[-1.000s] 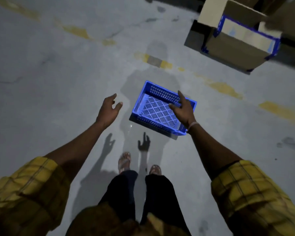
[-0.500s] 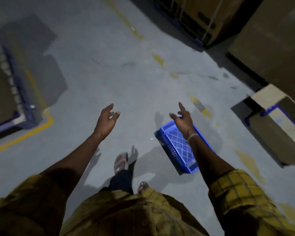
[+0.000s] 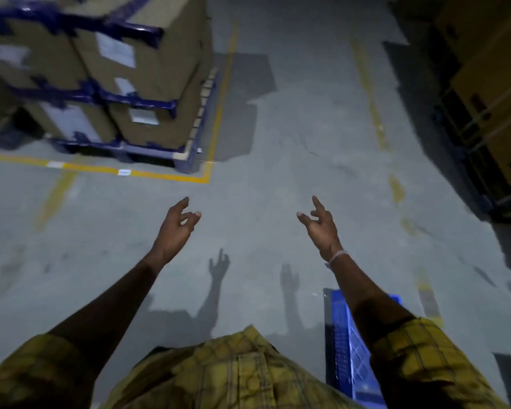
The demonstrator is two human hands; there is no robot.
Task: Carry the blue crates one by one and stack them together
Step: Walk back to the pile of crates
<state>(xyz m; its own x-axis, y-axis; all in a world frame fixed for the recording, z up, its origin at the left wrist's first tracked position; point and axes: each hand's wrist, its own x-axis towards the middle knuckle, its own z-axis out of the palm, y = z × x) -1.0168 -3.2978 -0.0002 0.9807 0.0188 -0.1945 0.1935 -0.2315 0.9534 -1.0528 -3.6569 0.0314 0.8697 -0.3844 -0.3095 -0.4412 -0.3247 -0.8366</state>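
Observation:
One blue plastic crate (image 3: 344, 346) lies on the concrete floor at the lower right, mostly hidden under my right forearm and sleeve. My left hand (image 3: 176, 228) hangs in the air in front of me, fingers loosely spread, holding nothing. My right hand (image 3: 320, 227) is raised the same way, fingers relaxed and empty, well above and ahead of the crate. Neither hand touches the crate.
A pallet of taped cardboard boxes (image 3: 124, 81) stands at the upper left inside a yellow floor line (image 3: 160, 176). Racking with more boxes (image 3: 490, 113) runs along the right. A grey concrete aisle (image 3: 292, 143) stretches ahead between them.
The view has swung left, away from the crate, which slid to the lower right edge. My right hand left the crate and both hands are now lifted and empty.

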